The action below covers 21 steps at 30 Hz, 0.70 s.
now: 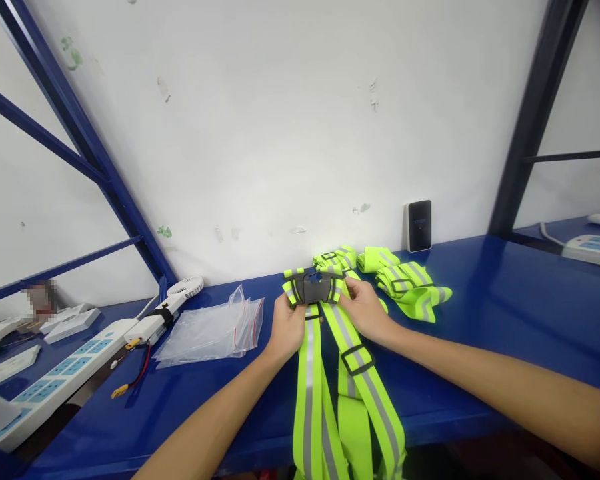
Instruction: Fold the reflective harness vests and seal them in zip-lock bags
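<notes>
Both of my hands grip a yellow-green reflective harness (309,393) at its black side-release buckle (314,288), just above the table. My left hand (289,325) is closed on the strap at the buckle's left end. On the other end, my right hand (364,308) pinches the strap beside the buckle. The harness straps, with grey reflective stripes, hang down over the table's front edge. A black slider (357,360) sits on the right strap. Behind the buckle lies a folded reflective strap bundle (336,257); another bundle (405,277) lies to the right of my right hand.
Clear zip bags (210,330) lie left of my hands on the blue table (480,333). A white power strip (60,377), a small fan (186,287) and a cable with yellow connectors (133,373) are further left. A black-screened device (419,225) leans against the wall.
</notes>
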Tool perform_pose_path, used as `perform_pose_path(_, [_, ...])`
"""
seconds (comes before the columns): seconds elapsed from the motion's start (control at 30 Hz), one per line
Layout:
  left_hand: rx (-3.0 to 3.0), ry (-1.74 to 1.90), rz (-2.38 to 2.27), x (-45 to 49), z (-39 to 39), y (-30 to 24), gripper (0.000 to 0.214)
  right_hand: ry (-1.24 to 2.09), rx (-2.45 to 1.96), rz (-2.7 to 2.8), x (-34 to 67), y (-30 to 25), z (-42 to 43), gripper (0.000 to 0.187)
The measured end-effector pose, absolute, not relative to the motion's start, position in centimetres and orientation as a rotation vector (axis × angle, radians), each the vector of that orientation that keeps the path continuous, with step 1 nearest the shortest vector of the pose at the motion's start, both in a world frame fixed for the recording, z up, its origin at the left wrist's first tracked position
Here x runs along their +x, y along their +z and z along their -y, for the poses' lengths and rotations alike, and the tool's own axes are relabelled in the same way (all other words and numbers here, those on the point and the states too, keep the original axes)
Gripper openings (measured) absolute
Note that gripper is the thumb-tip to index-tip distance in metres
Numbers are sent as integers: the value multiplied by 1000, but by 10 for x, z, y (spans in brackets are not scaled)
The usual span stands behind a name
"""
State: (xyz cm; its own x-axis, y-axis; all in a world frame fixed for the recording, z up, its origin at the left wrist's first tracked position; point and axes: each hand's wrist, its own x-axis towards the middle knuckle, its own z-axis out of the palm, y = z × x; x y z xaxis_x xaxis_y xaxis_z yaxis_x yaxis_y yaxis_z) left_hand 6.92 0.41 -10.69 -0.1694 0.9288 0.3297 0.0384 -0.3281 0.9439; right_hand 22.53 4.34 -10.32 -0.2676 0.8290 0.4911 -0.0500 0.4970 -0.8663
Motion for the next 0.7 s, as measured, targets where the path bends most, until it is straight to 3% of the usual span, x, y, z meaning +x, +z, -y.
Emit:
perform_pose_path(0.17, [1573,1708,-1331,72,-1,-106,17,806,-726,1668,224,-108,-39,7])
perform_pose_path(0.7, [1683,1566,-1120,77,2,-102,22,543,-817,1732,221,-119,-39,7])
